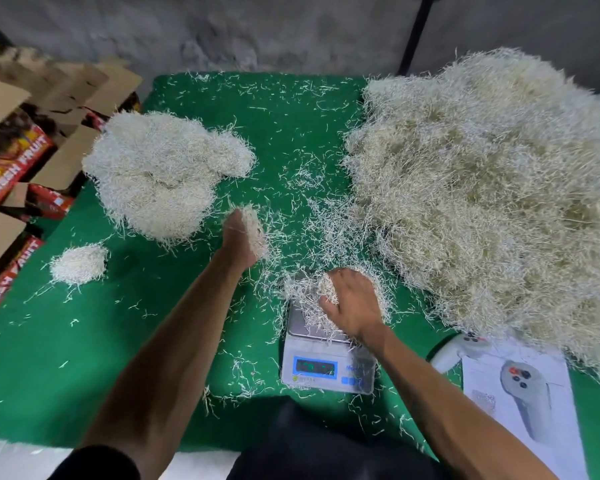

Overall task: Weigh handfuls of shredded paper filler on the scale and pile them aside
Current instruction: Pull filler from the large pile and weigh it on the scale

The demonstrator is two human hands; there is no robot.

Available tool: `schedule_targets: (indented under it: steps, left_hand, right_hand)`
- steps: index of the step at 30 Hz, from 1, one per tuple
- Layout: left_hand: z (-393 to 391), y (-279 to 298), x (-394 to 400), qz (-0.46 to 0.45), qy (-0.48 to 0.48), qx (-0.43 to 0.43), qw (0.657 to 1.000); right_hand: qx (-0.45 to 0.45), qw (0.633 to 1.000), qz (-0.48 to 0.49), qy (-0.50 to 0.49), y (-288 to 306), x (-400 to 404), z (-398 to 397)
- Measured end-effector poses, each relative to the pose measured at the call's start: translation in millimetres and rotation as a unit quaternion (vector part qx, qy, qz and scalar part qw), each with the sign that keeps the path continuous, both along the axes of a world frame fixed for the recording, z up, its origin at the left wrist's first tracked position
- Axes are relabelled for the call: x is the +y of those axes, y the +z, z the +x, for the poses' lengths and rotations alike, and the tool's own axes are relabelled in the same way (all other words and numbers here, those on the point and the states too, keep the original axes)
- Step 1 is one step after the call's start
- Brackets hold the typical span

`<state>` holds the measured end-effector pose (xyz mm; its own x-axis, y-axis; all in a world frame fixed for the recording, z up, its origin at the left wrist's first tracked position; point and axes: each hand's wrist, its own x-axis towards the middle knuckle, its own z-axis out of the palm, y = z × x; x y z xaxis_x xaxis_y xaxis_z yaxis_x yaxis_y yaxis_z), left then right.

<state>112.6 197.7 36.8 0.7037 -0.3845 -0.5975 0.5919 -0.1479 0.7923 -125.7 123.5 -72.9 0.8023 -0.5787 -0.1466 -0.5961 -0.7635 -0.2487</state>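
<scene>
On a green cloth-covered table, seen from above, a small white digital scale sits near the front edge, its platform half buried under a clump of pale shredded paper filler. The right hand rests on that clump with fingers curled into the strands. The left hand, reaching forward over the cloth beside the scale, grips a small tuft of filler. A huge heap of filler fills the table's right side; a medium pile and a little mound lie on the left. Loose strands litter the cloth. Open cardboard boxes stand beyond the left edge.
</scene>
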Motion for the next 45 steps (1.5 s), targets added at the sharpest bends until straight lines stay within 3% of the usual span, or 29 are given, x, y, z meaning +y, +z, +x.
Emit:
schedule_targets:
  steps: [3, 8, 12, 14, 16, 18, 20, 21, 23, 25, 27, 29, 30, 32, 34, 39, 45]
  left_hand:
    - [-3, 13, -11, 0.033, -0.105, -0.092, 0.990]
    - [-31, 20, -33, 0.102, -0.301, -0.192, 0.928]
    - [-46, 22, -42, 0.057, -0.406, -0.285, 0.866]
    - [-41, 22, -43, -0.048, -0.402, -0.149, 0.902]
    - [-36, 17, -33, -0.092, -0.405, -0.068, 0.907]
    - [-31, 0, -20, -0.064, -0.419, -0.151, 0.893]
    - [-27, -28, -5, -0.009, -0.377, -0.238, 0.895]
    - [-28, -43, 2, 0.032, -0.331, -0.250, 0.909]
    - [-37, -75, 17, 0.139, -0.256, -0.262, 0.920]
    - [-54, -104, 42, 0.233, -0.254, -0.277, 0.897]
    - [-73, -134, 80, 0.288, -0.317, -0.334, 0.839]
    - [-98, -161, 115, 0.325, -0.387, -0.451, 0.736]
    - [-108, -170, 126, 0.331, -0.396, -0.481, 0.709]
    - [-123, -178, 138, 0.347, -0.396, -0.494, 0.692]
    - [-129, -176, 141, 0.360, -0.401, -0.490, 0.685]
    - [-130, -169, 141, 0.330, -0.384, -0.486, 0.712]
    - [-130, -170, 151, 0.303, -0.385, -0.498, 0.716]
  right_hand:
    - [0.014, 1.000, 0.008, 0.002, 22, 1, 4]
    - [-0.112, 0.991, -0.069, -0.020, 84, -14, 38]
    - [-0.230, 0.967, 0.108, -0.016, 118, -41, 50]
    - [-0.224, 0.958, 0.161, -0.077, 123, -68, 42]
    - [-0.281, 0.922, 0.198, -0.180, 126, -99, 29]
    - [-0.387, 0.859, 0.188, -0.279, 136, -126, 11]
    - [-0.436, 0.814, 0.182, -0.338, 137, -141, -6]
    - [-0.425, 0.814, 0.175, -0.357, 132, -142, -16]
    - [-0.363, 0.849, 0.135, -0.359, 104, -130, -36]
    - [-0.250, 0.904, 0.133, -0.320, 63, -104, -60]
    - [-0.086, 0.947, 0.166, -0.262, 21, -70, -86]
    - [0.038, 0.974, 0.122, -0.188, -23, -33, -111]
    - [0.069, 0.980, 0.079, -0.166, -38, -17, -119]
    - [0.079, 0.982, 0.048, -0.165, -54, 3, -125]
    - [0.091, 0.981, 0.049, -0.165, -58, 7, -125]
    - [0.098, 0.978, 0.055, -0.175, -59, 6, -124]
    - [0.081, 0.978, 0.057, -0.185, -61, 9, -124]
